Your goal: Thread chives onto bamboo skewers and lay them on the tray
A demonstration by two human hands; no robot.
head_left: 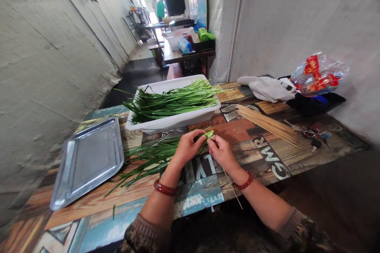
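Green stalks [162, 149], white tub [178, 121], multicoloured patchwork tabletop [237, 130].

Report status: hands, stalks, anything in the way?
Left hand pinching green stalks. Right hand at pale ends, holding thin stick. White tub beyond, metal tray left; neither blocking.

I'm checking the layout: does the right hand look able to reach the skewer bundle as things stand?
Probably yes: nothing stands between the right hand and the skewer bundle on the table, though that hand holds a single skewer.

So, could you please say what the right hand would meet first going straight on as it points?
The right hand would probably meet the green stalk ends first, which it may already touch; depth is unclear.
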